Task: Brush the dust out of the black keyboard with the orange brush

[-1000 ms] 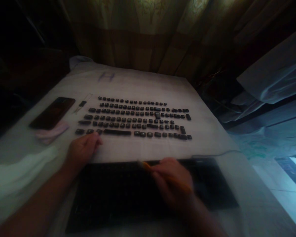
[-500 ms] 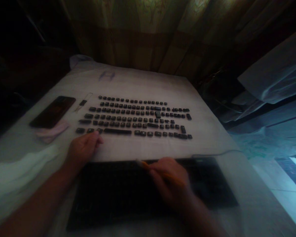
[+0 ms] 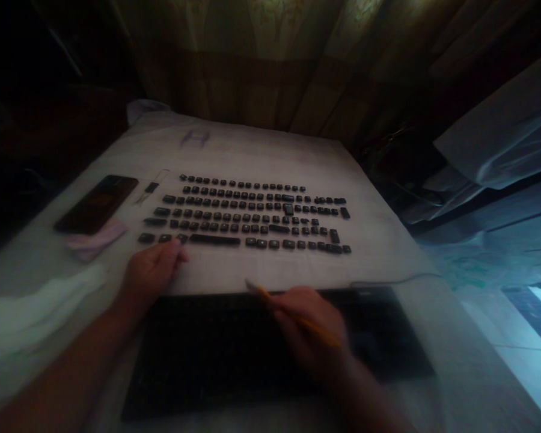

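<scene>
A small paintbrush (image 3: 270, 297) with an orange-yellow handle is gripped in my right hand (image 3: 313, 319), its pale tip pointing up and left over the far edge of a black keyboard (image 3: 234, 355). No keycaps can be made out on this dark, blurred keyboard. My left hand (image 3: 151, 270) rests on the cloth beyond the keyboard's left end with its fingers curled in; nothing shows in them. Its thumb side reaches the nearest row of loose black keycaps, close to a small keycap (image 3: 182, 238) and the long space bar (image 3: 214, 240).
Several rows of keycaps (image 3: 243, 217) lie on the white cloth-covered table (image 3: 270, 150). At left are a phone (image 3: 97, 204), a pink cloth (image 3: 97, 239), a wire keycap puller (image 3: 152, 187) and a white cloth (image 3: 36, 307). A cable (image 3: 401, 281) runs right from the keyboard.
The brush tip has shifted slightly left and away from me, toward the keyboard's far edge. My left hand and the keycaps have stayed in place.
</scene>
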Motion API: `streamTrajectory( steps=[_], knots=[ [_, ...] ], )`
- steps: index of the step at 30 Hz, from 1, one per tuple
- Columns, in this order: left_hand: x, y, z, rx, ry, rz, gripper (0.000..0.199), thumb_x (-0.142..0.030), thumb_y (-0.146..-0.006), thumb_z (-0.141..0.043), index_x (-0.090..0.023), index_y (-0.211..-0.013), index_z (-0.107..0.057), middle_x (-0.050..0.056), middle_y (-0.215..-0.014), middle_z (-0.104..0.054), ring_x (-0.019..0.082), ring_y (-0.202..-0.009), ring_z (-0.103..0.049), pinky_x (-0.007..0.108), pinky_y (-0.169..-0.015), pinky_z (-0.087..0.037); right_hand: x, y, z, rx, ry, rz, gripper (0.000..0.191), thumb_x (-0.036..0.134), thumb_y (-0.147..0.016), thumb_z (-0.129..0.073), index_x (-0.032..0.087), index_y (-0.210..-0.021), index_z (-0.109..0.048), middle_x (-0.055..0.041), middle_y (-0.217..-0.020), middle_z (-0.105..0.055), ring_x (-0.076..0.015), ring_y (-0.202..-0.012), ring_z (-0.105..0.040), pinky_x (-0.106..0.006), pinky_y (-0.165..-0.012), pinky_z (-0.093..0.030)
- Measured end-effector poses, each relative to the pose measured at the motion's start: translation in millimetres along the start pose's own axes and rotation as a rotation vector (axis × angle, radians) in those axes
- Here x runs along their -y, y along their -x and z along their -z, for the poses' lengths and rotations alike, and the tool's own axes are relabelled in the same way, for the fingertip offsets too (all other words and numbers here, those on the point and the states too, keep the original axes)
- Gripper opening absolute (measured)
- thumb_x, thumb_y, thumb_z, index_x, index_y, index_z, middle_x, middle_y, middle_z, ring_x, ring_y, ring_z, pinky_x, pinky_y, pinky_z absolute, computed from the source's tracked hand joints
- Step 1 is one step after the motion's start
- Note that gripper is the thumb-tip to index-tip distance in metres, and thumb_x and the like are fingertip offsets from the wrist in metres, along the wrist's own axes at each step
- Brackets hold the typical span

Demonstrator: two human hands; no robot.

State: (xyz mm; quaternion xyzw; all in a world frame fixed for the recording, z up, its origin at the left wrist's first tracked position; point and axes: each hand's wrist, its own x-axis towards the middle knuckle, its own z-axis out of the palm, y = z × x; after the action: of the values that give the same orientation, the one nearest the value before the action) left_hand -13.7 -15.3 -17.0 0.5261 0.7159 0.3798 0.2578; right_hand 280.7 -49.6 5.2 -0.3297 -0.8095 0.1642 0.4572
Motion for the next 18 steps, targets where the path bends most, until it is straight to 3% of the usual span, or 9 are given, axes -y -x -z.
streamTrajectory(
  steps=[18],
  knots=[
    [-4.0,1.7,0.5,0.007,-0.004,-0.022,0.044,-0.056,-0.085,-0.045,-0.021,-0.064,-0.063,-0.002,-0.052,-0.055,0.014,-0.047,-0.054,0.027,-0.053,-0.044,1.2,5.7,-3.8,0.033,-0.038,0.034,0.014,0.010,-0.094,-0.055,0.015,-0.101,-0.066,-0.0051,-0.075,-0.074,-0.0168,-0.063,-0.068,-0.032,-0.064,-0.057]
  ],
)
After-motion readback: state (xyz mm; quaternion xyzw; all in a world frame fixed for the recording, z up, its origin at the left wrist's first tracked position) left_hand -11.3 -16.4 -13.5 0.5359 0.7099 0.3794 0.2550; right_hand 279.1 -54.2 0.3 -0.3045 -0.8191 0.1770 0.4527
